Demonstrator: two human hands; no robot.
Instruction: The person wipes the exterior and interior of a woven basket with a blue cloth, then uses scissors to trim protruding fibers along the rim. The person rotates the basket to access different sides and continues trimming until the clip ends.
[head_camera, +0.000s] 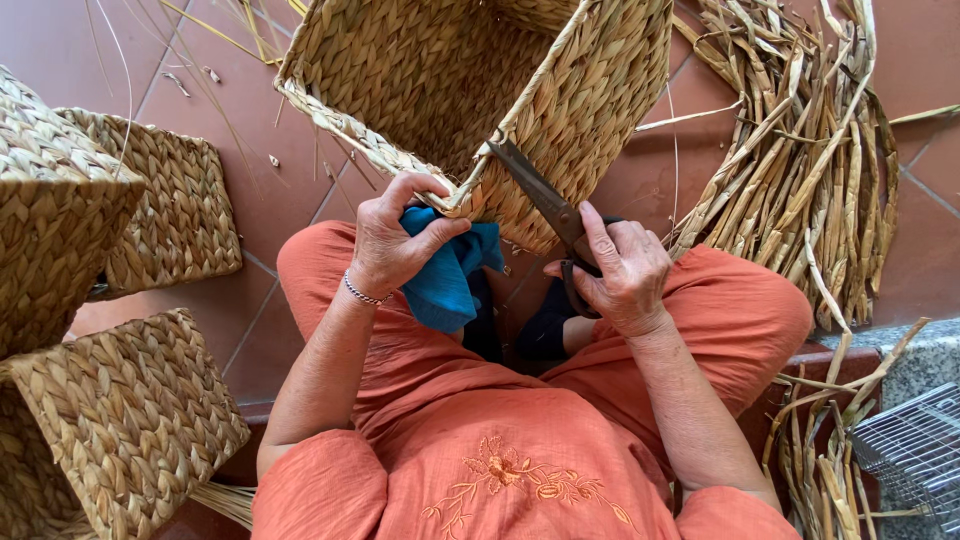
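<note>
A large woven straw basket (440, 70) rests tilted on my knees, its opening facing me. My left hand (395, 240) grips the basket's near corner rim and also holds a crumpled blue cloth (445, 275) against it. My right hand (625, 270) holds dark metal scissors (540, 195) by the handles. The blades point up and left, with their tips at the basket's rim edge. I sit in orange clothes with an embroidered front.
Three more woven baskets (130, 420) (170, 200) (50, 200) stand on the red tile floor at the left. A bundle of dried straw strands (810, 150) lies at the right. A wire cage (915, 450) sits at the lower right by a stone ledge.
</note>
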